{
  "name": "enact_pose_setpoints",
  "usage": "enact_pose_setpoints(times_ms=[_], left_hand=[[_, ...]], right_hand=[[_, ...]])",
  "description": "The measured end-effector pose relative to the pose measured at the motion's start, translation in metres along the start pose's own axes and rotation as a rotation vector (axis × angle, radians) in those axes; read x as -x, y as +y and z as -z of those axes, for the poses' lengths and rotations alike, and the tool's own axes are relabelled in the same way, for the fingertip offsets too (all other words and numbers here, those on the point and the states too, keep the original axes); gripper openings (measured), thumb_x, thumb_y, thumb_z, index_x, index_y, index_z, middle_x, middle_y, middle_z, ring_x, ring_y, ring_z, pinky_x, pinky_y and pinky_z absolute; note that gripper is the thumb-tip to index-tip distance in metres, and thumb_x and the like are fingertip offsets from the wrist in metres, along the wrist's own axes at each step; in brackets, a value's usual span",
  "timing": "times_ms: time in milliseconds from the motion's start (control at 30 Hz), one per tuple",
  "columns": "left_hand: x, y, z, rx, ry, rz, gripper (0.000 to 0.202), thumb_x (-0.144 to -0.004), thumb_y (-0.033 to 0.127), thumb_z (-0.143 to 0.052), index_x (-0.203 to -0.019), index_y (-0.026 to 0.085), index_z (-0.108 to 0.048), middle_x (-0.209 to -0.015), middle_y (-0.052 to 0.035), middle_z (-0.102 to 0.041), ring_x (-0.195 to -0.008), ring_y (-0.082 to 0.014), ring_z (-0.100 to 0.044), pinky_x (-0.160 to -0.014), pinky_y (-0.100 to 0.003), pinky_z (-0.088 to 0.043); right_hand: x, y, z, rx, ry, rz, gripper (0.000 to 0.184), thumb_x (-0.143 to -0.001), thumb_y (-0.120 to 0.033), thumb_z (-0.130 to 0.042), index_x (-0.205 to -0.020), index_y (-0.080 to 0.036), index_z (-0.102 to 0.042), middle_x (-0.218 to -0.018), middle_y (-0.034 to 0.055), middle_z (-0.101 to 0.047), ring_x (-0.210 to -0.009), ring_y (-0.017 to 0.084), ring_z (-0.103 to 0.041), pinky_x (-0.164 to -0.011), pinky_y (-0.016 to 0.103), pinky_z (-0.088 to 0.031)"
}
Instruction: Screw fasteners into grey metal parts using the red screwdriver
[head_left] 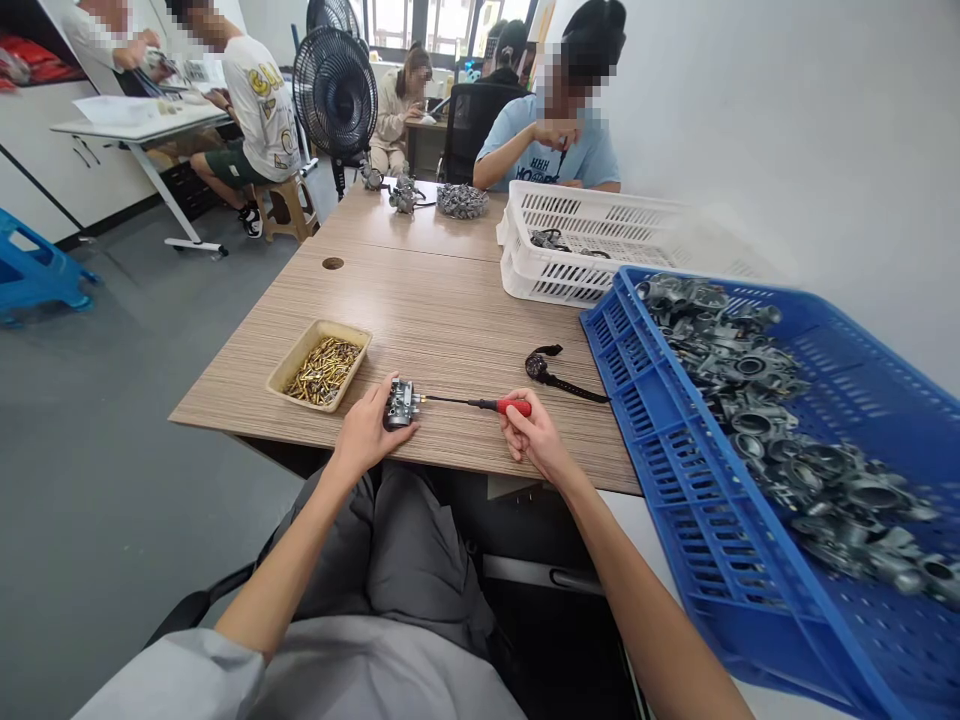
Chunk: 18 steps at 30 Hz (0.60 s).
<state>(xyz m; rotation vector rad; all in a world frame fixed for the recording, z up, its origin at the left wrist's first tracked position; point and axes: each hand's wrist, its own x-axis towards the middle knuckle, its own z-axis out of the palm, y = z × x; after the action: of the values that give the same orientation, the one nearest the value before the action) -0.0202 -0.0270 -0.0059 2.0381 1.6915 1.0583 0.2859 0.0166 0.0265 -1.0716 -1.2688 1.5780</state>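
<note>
My left hand (369, 424) grips a small grey metal carburetor body (402, 403) on the table near its front edge, thumb on the near side and fingers on the far side. In my right hand (534, 437) is a screwdriver (514, 407) with a red and black handle, held level. Its long dark shaft points left, and the tip meets a small brass piece at the carburetor's right side. Just left of my left hand stands a cream plastic tub (279, 382) filled with small brass parts (324, 371).
A black wristwatch (537, 366) lies right of the screwdriver. Beyond it stand a blue crate (645, 420) heaped with carburetor bodies (754, 368) and a white crate (517, 275). Across the table sits a co-worker (600, 140), near a pile of metal parts (461, 201). A black fan (335, 92) stands behind.
</note>
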Motion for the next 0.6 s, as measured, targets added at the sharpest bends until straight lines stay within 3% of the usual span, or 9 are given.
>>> enact_pose_setpoints(times_ms=[167,267,467,600], left_hand=[[0.0001,-0.0012,-0.0005,0.007,-0.002,0.007,0.088,-0.090,0.044,-0.077,-0.163,0.024,-0.034,-0.142,-0.0133,-0.063,-0.128,-0.0334,-0.065,-0.108,-0.044,-0.054],[0.0001,-0.0017,-0.0005,0.014,0.005,0.001,0.088,-0.090,0.043,-0.078,-0.163,0.024,-0.034,-0.142,-0.0133,-0.063,-0.130,-0.0333,-0.064,-0.110,-0.044,-0.052],[-0.0001,-0.0002,-0.0002,0.007,0.004,0.003,0.088,-0.089,0.042,-0.079,-0.163,0.024,-0.035,-0.141,-0.0131,-0.064,-0.129,-0.0334,-0.065,-0.109,-0.044,-0.053],[0.0000,0.0000,-0.0001,0.008,0.008,-0.005,0.088,-0.089,0.042,-0.079,-0.163,0.025,-0.035,-0.141,-0.0130,-0.064,-0.128,-0.0328,-0.066,-0.109,-0.043,-0.053]], right_hand=[[-0.0016,0.0042,-0.0026,0.146,0.064,-0.039,0.050,-0.091,-0.070,-0.067,-0.092,-0.027,-0.042,-0.061,-0.0105,-0.054,-0.033,0.004,-0.027,-0.025,0.013,-0.021],[-0.0014,0.0042,-0.0034,0.160,0.072,-0.032,0.050,-0.091,-0.071,-0.066,-0.092,-0.027,-0.043,-0.061,-0.0100,-0.055,-0.034,0.004,-0.029,-0.025,0.014,-0.023],[0.0003,-0.0003,-0.0011,0.013,0.009,-0.015,0.051,-0.084,-0.057,-0.081,-0.107,-0.028,-0.046,-0.073,-0.0094,-0.058,-0.043,0.005,-0.038,-0.032,0.015,-0.036],[-0.0009,0.0024,-0.0009,0.075,0.032,-0.022,0.049,-0.087,-0.063,-0.075,-0.098,-0.027,-0.044,-0.066,-0.0102,-0.056,-0.037,0.005,-0.033,-0.028,0.014,-0.030]])
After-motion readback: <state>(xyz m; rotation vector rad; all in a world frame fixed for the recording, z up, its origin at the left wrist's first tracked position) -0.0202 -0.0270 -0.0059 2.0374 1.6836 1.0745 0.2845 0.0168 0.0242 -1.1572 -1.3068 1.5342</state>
